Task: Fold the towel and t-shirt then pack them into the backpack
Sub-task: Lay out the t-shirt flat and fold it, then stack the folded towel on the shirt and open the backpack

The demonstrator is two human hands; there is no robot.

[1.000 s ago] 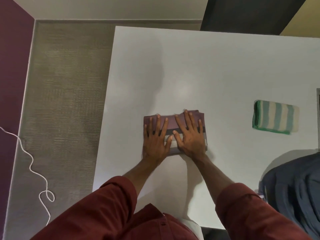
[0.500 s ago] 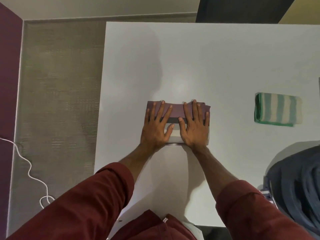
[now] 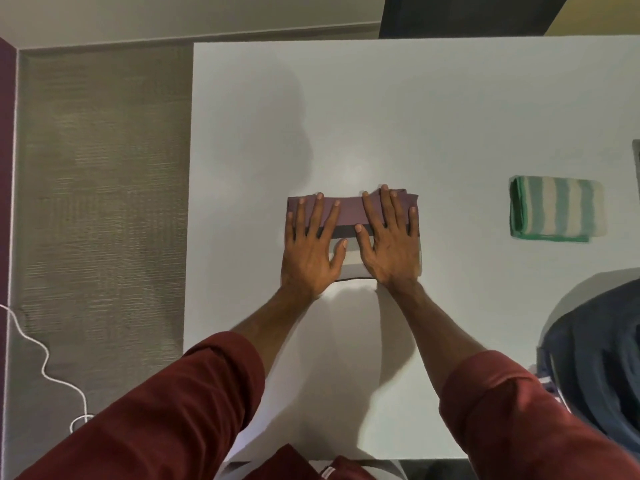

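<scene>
A folded purple, dark and white t-shirt (image 3: 348, 216) lies at the middle of the white table (image 3: 398, 116). My left hand (image 3: 311, 247) presses flat on its left half with fingers spread and straight. My right hand (image 3: 389, 244) presses flat on its right half the same way. The folded green-and-cream striped towel (image 3: 557, 209) rests on the table to the right, apart from both hands. A dark blue backpack (image 3: 599, 362) sits at the table's near right corner, partly out of frame.
Grey carpet (image 3: 100, 202) lies left of the table, with a white cable (image 3: 45, 368) curling across it. A purple wall runs along the far left. A dark panel stands beyond the table's far edge.
Both hands stay flat on the folded t-shirt and have slid slightly away from me over it. The head view has shifted, so the table sits differently in frame.
</scene>
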